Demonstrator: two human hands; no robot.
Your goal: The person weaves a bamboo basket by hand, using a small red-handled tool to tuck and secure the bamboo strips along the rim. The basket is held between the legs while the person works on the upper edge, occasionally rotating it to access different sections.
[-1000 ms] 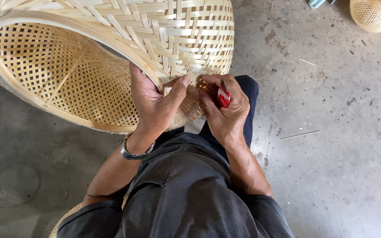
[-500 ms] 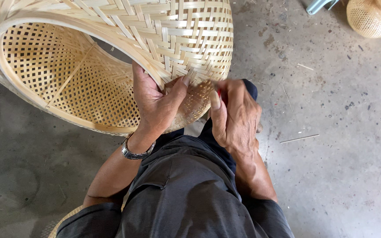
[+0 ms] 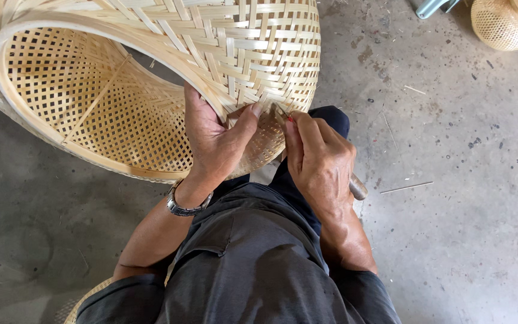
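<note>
A: Bamboo, all of it: the basket [image 3: 151, 78] is flat pale strips, woven close on the outer wall and in an open square lattice inside, under a smooth bent rim.

B: Where does it sit?

A: On its side over the person's lap, mouth to the left of the view, bottom edge just above the dark trousers [image 3: 253, 258].

B: And the floor?

A: Grey concrete [image 3: 451, 210], rough and speckled, with loose slivers on it. A 2nd, small basket [image 3: 502, 21] stands at the far right corner.

B: Hands?

A: The left hand [image 3: 214, 141] is clamped on the rim, thumb pressed on the weave. The right hand [image 3: 319, 162] is closed round a tool [image 3: 358, 189] with a wooden handle, its tip touching the weave beside that thumb.
</note>
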